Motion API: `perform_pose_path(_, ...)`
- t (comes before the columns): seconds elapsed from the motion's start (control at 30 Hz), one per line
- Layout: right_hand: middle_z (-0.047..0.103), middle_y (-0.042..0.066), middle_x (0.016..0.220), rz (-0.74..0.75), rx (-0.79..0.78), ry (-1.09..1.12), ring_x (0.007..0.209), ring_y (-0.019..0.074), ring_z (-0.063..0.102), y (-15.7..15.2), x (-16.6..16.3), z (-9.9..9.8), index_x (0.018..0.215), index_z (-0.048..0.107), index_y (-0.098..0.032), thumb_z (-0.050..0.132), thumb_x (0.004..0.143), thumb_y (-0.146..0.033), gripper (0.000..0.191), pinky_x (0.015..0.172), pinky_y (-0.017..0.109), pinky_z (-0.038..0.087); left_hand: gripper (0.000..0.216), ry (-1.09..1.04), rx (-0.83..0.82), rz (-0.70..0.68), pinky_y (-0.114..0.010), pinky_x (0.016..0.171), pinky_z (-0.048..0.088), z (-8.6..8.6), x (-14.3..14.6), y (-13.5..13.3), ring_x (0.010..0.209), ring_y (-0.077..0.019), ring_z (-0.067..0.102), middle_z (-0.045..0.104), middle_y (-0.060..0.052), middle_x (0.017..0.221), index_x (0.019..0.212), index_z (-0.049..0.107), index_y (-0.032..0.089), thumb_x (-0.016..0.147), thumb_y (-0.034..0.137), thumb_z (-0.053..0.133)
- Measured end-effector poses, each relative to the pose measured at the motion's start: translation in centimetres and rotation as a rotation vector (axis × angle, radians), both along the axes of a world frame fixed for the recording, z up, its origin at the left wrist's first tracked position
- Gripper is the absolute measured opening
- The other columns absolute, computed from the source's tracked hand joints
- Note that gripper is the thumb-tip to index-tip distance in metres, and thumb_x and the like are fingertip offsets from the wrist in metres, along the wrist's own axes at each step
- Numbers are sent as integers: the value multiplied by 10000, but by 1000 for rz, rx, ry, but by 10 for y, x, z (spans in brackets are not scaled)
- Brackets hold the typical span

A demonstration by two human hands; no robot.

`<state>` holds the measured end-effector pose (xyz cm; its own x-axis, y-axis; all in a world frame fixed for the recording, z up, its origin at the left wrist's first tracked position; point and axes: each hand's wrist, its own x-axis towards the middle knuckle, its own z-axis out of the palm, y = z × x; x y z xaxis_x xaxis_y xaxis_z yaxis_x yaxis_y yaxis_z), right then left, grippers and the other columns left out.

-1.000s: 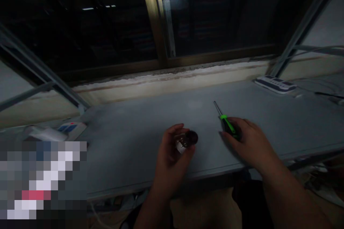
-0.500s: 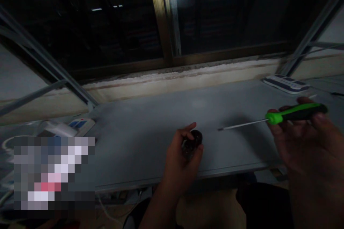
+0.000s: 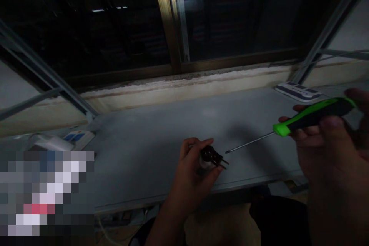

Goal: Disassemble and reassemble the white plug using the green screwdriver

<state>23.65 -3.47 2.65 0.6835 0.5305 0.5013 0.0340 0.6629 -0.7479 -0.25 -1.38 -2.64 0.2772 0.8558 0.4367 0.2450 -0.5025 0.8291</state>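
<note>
My left hand (image 3: 191, 167) is closed around a dark brown, glossy electrical plug (image 3: 211, 155), whose two metal prongs point right. Part of the plug is hidden by my fingers and palm. In my right hand (image 3: 331, 150) is a screwdriver (image 3: 314, 117) with a green and black handle, gripped between thumb and fingers. Its thin metal shaft slopes down to the left, and the tip is just right of the plug, above the prongs; whether it touches the plug, I cannot see, though a small gap shows.
Below both hands lies a grey tabletop (image 3: 138, 142). A white power strip (image 3: 298, 91) rests at the back right, another white socket block (image 3: 79, 138) at the left. Metal frame posts (image 3: 72, 102) stand at both sides, before a dark window (image 3: 115, 27). A pixelated patch covers the lower left.
My left hand has turned the plug so its prongs show pointing right. The screwdriver has moved left and tilted tip-down, nearer the plug. The whole view has shifted slightly.
</note>
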Motion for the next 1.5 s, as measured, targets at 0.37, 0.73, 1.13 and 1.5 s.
perform_pose_path(0.37, 681, 5, 1155, -12, 177, -369, 834, 188, 727, 14, -30, 20, 1235, 715, -393, 841, 710, -120, 605, 581, 313, 645, 485, 245, 157, 158, -345, 873, 573, -2, 7, 0, 998, -192, 660, 620, -51, 1093, 1092, 618, 220, 708, 59, 868)
perform_pose_path(0.73, 694, 20, 1143, 255, 90, -571, 895, 184, 735, 22, -38, 33, 1270, 696, -311, 817, 772, -78, 563, 614, 290, 665, 412, 256, 107, 237, -349, 894, 575, -4, 11, -2, 1019, -203, 692, 676, -50, 1101, 1050, 611, 234, 741, 94, 846)
perform_pose_path(1.13, 679, 8, 1148, 247, 146, -599, 939, 169, 721, 25, -43, 42, 1236, 698, -276, 825, 765, -63, 532, 653, 269, 659, 255, 238, -61, 204, -271, 717, 581, -3, 10, -2, 876, -179, 742, 743, -20, 1018, 1031, 626, 246, 819, 146, 725)
perform_pose_path(1.5, 669, 24, 1092, 219, 99, -633, 867, 199, 703, 23, -47, 47, 1194, 694, -297, 830, 788, -123, 462, 582, 309, 635, 221, 222, -134, 170, -275, 698, 532, 0, 10, -2, 827, -177, 725, 744, -25, 997, 1005, 583, 238, 840, 166, 711)
